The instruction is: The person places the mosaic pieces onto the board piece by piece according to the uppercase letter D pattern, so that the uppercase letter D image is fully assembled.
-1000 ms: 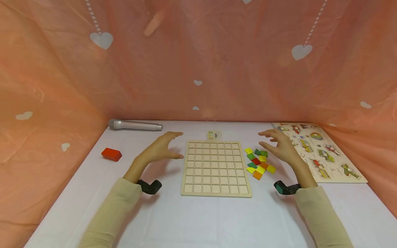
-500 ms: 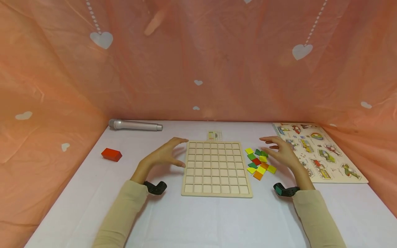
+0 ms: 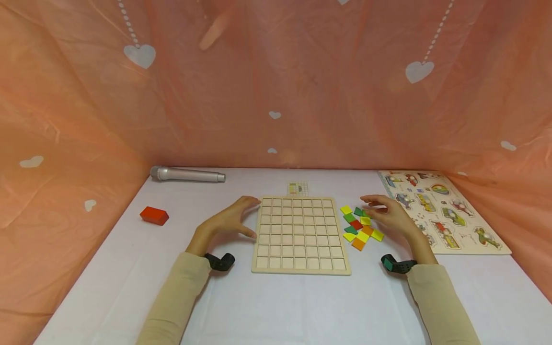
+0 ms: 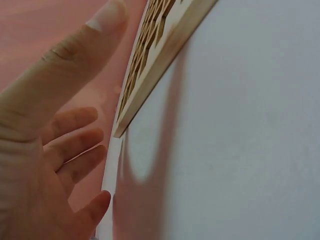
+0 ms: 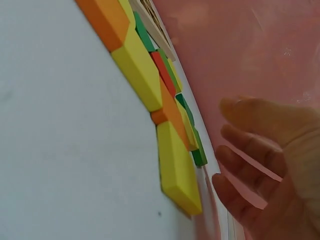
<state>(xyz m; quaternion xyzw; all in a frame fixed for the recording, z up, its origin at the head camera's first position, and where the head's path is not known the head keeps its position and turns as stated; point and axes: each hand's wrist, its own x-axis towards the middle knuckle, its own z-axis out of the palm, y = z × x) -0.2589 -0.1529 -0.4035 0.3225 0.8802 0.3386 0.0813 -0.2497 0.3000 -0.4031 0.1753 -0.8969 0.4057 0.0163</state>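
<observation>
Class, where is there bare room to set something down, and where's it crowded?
Bare table lies in front of the grid board, between the sleeves, and between red block and left hand. Crowded: right of the board, with tiles, right hand and picture puzzle.

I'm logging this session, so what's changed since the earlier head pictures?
The left hand moved rightward, and slightly down in the head view, to the left edge of the grid board. The right hand shifted slightly down in that view, by the colored tiles. Neither grip holds anything. Board, tiles, red block, microphone and picture puzzle stayed put.
</observation>
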